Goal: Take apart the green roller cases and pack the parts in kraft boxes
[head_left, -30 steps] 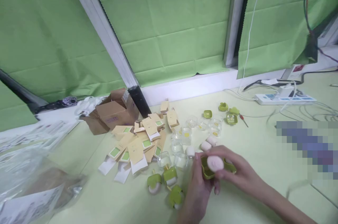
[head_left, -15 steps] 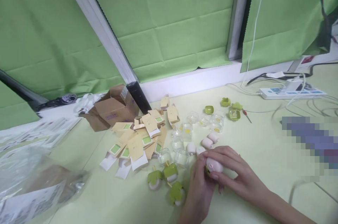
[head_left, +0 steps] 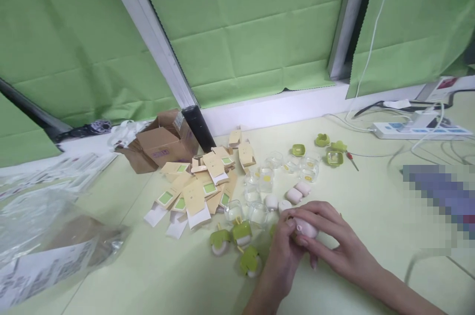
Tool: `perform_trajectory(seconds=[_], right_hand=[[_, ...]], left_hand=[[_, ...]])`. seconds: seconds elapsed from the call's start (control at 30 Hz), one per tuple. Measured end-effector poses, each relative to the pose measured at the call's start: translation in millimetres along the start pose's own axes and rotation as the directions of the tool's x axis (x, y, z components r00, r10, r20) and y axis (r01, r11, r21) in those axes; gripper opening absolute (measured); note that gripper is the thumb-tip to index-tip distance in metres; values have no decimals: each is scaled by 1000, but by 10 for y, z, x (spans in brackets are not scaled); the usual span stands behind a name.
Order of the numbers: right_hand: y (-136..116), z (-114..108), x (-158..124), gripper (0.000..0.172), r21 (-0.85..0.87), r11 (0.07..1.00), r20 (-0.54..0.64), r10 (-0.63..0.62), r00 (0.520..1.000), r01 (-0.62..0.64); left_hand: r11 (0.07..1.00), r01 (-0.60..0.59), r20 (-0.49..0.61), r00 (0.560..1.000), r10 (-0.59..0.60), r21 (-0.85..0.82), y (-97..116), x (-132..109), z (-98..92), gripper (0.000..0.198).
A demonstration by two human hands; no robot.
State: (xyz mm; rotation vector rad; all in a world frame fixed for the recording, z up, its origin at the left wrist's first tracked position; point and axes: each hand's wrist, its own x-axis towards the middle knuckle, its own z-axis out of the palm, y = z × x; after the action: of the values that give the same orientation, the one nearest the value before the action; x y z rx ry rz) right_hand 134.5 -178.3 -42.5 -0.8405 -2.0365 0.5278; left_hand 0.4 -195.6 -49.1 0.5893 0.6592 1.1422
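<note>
A small pale pink rounded plastic piece is gripped by both hands, low over the pale green surface. The left hand is curled against its left side. The right hand is wrapped over its top. Little green and white plastic parts are lying just to the left, near small clear plastic cups. Farther back, a pile of tan paper cards and a brown cardboard box are seen.
</note>
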Motion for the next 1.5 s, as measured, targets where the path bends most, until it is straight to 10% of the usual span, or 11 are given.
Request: perform_trajectory(seconds=[0.37, 0.97, 1.5], right_hand=[[-119, -114, 34, 38, -4, 992, 126, -121, 985, 123], [-37, -44, -5, 37, 8, 993, -44, -116, 992, 116], [-160, -238, 130, 31, -58, 990, 273, -107, 956, 128]], left_hand=[[996, 47, 60, 997, -52, 82, 91, -29, 0, 25], [995, 59, 61, 997, -54, -75, -19, -29, 48, 33], [997, 63, 54, 997, -60, -44, 48, -48, 25, 15]])
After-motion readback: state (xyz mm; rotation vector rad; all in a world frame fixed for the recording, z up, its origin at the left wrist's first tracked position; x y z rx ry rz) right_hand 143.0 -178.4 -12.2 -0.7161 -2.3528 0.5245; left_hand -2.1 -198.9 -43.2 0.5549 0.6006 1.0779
